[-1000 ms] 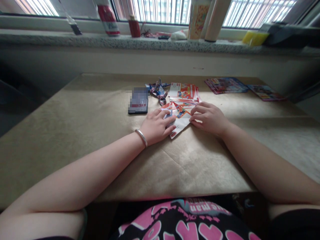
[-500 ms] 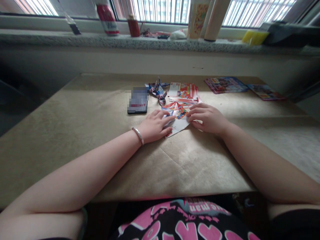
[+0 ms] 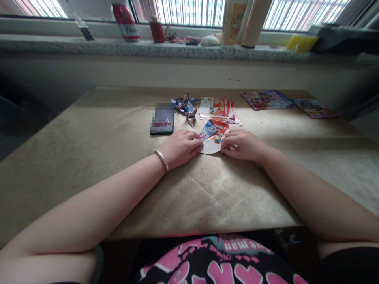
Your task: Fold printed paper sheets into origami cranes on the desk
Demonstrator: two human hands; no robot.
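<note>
A partly folded printed paper sheet (image 3: 211,147) lies on the table between my hands, white along its near edge. Its far part shows red print and a blue flap with a QR code. My left hand (image 3: 182,146), with a silver bangle at the wrist, pinches the sheet's left side between thumb and fingers. At the right corner, my right hand (image 3: 242,145) has its thumb and fingertips closed on the paper edge. Just beyond the sheet is a stack of red and white printed leaflets (image 3: 217,108). Small folded paper figures (image 3: 188,107) in blue and red sit left of the stack.
A dark phone (image 3: 162,120), partly pixelated, lies left of the paper figures. Colourful printed sheets (image 3: 268,100) and another colourful pile (image 3: 314,108) rest at the table's far right. A can (image 3: 126,23), a red holder (image 3: 156,31) and bottles stand on the stone windowsill (image 3: 177,50).
The sheet has been turned or refolded: a blue flap with a QR code now shows where a pointed pattern was. The left fingers, earlier spread flat on it, have drawn together at its edge.
</note>
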